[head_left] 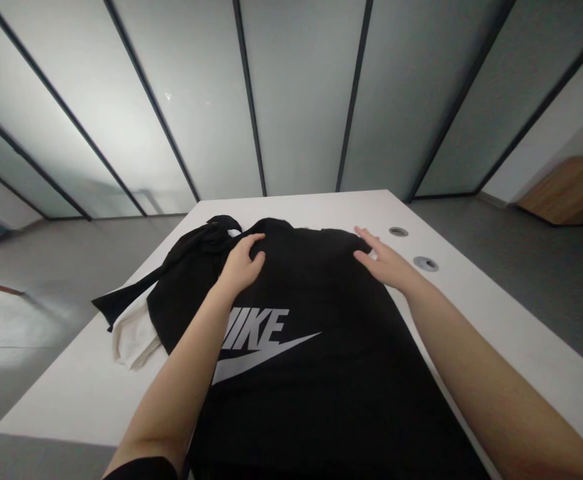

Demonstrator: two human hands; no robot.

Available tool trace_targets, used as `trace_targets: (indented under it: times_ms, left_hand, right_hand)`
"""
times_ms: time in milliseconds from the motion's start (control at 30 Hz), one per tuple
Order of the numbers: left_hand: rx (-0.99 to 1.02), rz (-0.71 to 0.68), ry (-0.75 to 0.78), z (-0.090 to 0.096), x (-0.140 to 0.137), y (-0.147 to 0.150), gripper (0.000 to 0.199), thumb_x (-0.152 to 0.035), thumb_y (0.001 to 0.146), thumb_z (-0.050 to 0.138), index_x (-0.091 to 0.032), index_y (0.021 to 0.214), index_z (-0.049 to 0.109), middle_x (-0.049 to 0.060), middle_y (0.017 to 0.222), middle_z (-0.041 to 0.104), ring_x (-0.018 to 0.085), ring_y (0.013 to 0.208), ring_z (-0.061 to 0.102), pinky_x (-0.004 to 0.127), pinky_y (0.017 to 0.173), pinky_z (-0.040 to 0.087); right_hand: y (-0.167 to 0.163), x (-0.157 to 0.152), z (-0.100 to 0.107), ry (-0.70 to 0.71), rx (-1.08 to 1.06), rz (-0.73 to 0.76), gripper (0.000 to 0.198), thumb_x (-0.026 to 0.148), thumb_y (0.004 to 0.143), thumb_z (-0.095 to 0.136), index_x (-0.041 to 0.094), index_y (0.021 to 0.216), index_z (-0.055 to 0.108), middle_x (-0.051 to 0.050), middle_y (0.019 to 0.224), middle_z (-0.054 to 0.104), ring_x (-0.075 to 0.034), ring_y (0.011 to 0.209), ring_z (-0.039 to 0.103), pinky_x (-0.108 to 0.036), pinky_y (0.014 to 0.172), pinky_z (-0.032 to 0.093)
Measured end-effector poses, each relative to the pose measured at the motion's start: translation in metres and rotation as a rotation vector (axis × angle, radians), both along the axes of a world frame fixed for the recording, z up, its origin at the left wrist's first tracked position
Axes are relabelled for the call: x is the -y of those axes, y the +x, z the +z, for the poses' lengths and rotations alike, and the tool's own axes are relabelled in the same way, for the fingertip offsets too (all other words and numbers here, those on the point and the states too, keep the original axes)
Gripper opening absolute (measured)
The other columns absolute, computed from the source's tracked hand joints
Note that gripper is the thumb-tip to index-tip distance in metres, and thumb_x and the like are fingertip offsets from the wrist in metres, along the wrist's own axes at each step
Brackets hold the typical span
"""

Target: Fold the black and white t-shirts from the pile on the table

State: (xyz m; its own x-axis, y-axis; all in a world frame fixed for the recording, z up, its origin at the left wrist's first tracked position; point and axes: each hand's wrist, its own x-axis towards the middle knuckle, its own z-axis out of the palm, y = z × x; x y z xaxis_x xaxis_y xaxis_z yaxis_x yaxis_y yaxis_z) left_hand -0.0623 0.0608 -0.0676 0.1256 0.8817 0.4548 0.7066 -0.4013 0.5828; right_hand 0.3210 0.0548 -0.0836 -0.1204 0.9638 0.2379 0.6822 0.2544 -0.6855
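Table (71,400): bears a black garment (321,287), laid out from past the near edge to just short of the far edge. Handling appears to call for light, even outward tension at both far corners, fabric kept flat. Long axis runs near to far; the pale print (251,361) has its top toward the far edge. Left hand (241,263) and right hand (379,257): at those far corners, thumbs parted from fingers; any pinch unconfirmed.

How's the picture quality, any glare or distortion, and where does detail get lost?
Head view: soft glare brightens the left-side panels; head view: the black garment goes so dark that folds barely show; head view: the right forearm looks stretched toward the corner, wide-angle style.
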Motion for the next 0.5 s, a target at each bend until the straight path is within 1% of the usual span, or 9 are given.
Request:
trace_targets:
  times_ms: [67,100,167,233,300,367,433,500]
  left_hand:
    - [-0.214,-0.08,-0.043,-0.013,0.007,0.021,0.042,-0.028,0.099,0.057,-0.02,0.138,0.068,0.012,0.15,0.067,0.028,0.145,0.059,0.048,0.127,0.042]
    - [-0.318,-0.09,-0.09,-0.02,0.011,0.031,0.042,-0.031,0.1,0.058,-0.019,0.14,0.068,0.014,0.152,0.066,0.03,0.148,0.056,0.049,0.128,0.04]
    - [-0.503,-0.056,-0.205,-0.035,0.02,0.047,0.049,-0.039,0.102,0.059,-0.019,0.147,0.064,0.017,0.158,0.06,0.037,0.155,0.047,0.057,0.128,0.038]
    - [-0.628,0.001,-0.303,-0.052,0.026,0.057,0.058,-0.047,0.105,0.056,-0.018,0.155,0.058,0.02,0.166,0.051,0.043,0.16,0.038,0.064,0.126,0.036]
    - [-0.682,0.046,-0.333,-0.068,0.029,0.063,0.063,-0.05,0.108,0.048,-0.017,0.163,0.05,0.021,0.173,0.041,0.044,0.162,0.032,0.067,0.127,0.031]
    - [-0.696,0.066,-0.33,-0.08,0.031,0.064,0.066,-0.051,0.11,0.042,-0.019,0.168,0.043,0.019,0.177,0.033,0.043,0.164,0.028,0.066,0.129,0.027]
    - [-0.693,0.074,-0.32,-0.087,0.03,0.063,0.067,-0.053,0.111,0.039,-0.021,0.17,0.038,0.017,0.179,0.029,0.041,0.165,0.025,0.064,0.131,0.025]
    - [-0.687,0.076,-0.321,-0.088,0.03,0.062,0.068,-0.054,0.111,0.038,-0.022,0.171,0.038,0.016,0.179,0.029,0.04,0.166,0.024,0.063,0.132,0.024]
  right_hand:
    - [-0.02,0.004,-0.017,-0.071,0.134,0.088,0.069,0.05,0.105,0.051,0.034,0.171,0.039,-0.005,0.18,0.028,-0.038,0.167,0.017,-0.064,0.132,0.022]
    - [-0.03,0.008,-0.026,-0.108,0.198,0.128,0.067,0.051,0.106,0.049,0.034,0.171,0.039,-0.005,0.181,0.026,-0.041,0.167,0.017,-0.067,0.131,0.022]
    - [-0.051,0.018,-0.042,-0.159,0.33,0.15,0.067,0.053,0.109,0.045,0.034,0.172,0.036,-0.008,0.181,0.025,-0.044,0.166,0.018,-0.07,0.13,0.021]
    - [-0.067,0.026,-0.056,-0.183,0.454,0.126,0.067,0.054,0.111,0.04,0.03,0.173,0.035,-0.011,0.181,0.024,-0.044,0.166,0.017,-0.068,0.13,0.02]
    - [-0.076,0.03,-0.067,-0.186,0.559,0.097,0.067,0.055,0.112,0.038,0.027,0.173,0.036,-0.011,0.182,0.023,-0.043,0.167,0.016,-0.064,0.132,0.016]
    - [-0.078,0.031,-0.073,-0.186,0.618,0.077,0.068,0.056,0.112,0.036,0.027,0.173,0.036,-0.01,0.182,0.022,-0.041,0.167,0.015,-0.061,0.134,0.013]
    - [-0.076,0.03,-0.074,-0.194,0.636,0.05,0.068,0.057,0.112,0.035,0.028,0.173,0.035,-0.009,0.182,0.021,-0.041,0.167,0.016,-0.06,0.134,0.013]
    - [-0.073,0.029,-0.072,-0.201,0.646,0.019,0.069,0.059,0.111,0.033,0.029,0.173,0.035,-0.008,0.183,0.02,-0.042,0.167,0.016,-0.061,0.134,0.013]
